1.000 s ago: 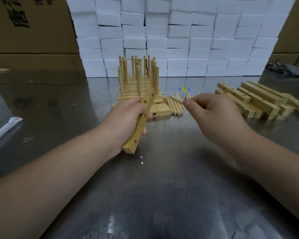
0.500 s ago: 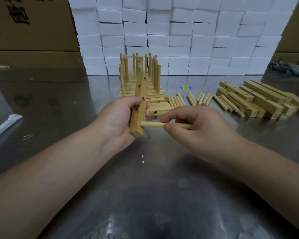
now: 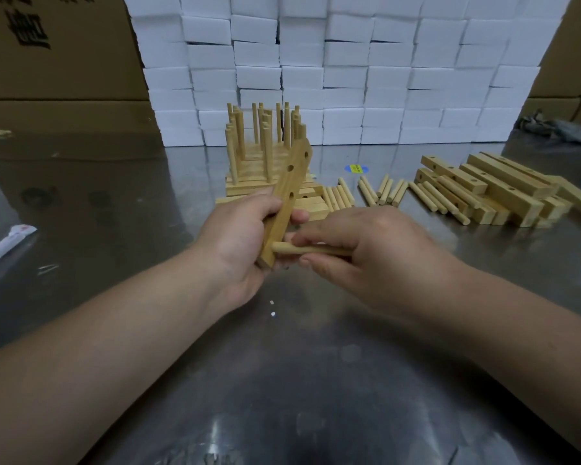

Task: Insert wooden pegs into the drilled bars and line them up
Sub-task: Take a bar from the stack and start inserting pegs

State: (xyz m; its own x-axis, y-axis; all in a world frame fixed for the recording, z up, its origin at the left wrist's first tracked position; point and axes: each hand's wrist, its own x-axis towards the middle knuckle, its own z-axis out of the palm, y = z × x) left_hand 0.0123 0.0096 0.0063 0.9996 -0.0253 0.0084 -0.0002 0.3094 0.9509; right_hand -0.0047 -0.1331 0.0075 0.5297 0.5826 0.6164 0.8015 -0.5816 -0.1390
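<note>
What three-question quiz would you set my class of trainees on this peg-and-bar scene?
1. True or false: the left hand holds the drilled bar.
2. The peg in the right hand meets that bar at its: A) near end, B) middle, C) far end.
3. On which side of the pegged stack do the loose pegs lie?
Key: 1 true; 2 A; 3 the right.

Stacked white blocks and cardboard boxes back the steel table.
</note>
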